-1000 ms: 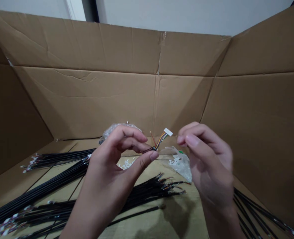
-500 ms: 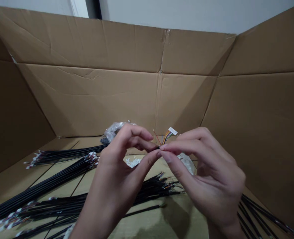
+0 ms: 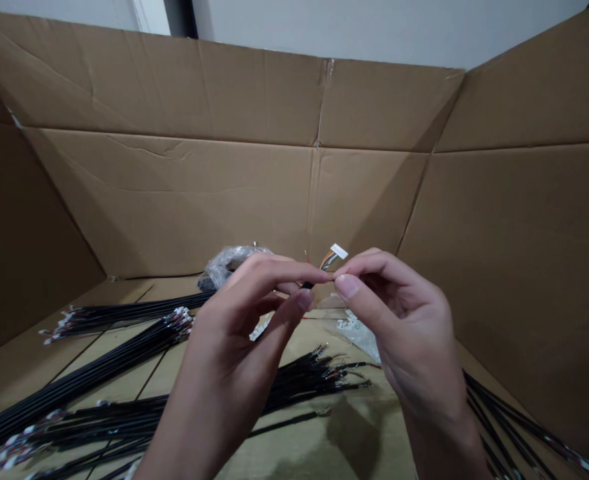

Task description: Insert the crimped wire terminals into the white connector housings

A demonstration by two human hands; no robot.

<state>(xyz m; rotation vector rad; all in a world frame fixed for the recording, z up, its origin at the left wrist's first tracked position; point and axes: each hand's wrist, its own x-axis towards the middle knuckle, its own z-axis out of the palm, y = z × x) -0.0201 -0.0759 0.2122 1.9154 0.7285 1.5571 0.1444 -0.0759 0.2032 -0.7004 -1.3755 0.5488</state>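
Observation:
Between my hands is the end of a black cable (image 3: 308,285), with coloured wires fanning out of it. A white connector (image 3: 339,251) caps several of these wires, pointing up and to the right. My left hand (image 3: 269,300) pinches the black sheath between thumb and fingers. My right hand (image 3: 389,300) pinches a thin reddish wire (image 3: 330,278) just right of the sheath. Another thin red wire (image 3: 307,257) sticks up loose behind my left fingers. The rest of the held cable is hidden by my left hand.
Bundles of black cables (image 3: 94,360) with white connectors lie at the left. More cables with bare wire ends (image 3: 319,373) lie below my hands, and others (image 3: 514,420) at the right. Small white connectors sit by a plastic bag (image 3: 367,340). Cardboard walls (image 3: 214,180) surround the surface.
My right hand has shifted from the sheath tip to a single wire and now sits slightly apart from my left fingertips. The connector has moved slightly up and left.

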